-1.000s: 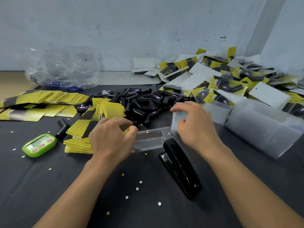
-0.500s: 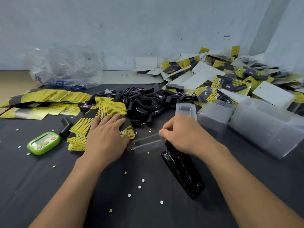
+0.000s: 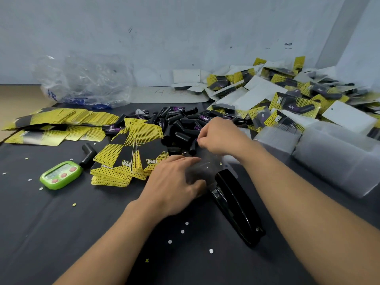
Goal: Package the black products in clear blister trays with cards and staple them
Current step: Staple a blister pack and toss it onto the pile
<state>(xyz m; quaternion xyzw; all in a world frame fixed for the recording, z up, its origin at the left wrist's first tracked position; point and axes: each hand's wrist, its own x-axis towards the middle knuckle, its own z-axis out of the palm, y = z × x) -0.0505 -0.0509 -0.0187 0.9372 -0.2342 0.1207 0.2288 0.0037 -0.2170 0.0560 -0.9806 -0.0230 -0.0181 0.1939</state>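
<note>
Left hand (image 3: 174, 182), fingers spread, rests on the blurred clear tray (image 3: 205, 165); the curled right hand's (image 3: 220, 138) hold is unclear; the stapler's (image 3: 236, 204) long axis points at the tray.

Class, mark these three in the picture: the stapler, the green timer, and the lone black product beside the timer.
stapler (image 3: 238, 207): head view, middle of its top arm.
timer (image 3: 61, 175): head view, centre of its face.
black product (image 3: 88, 153): head view, middle of its body.
</note>
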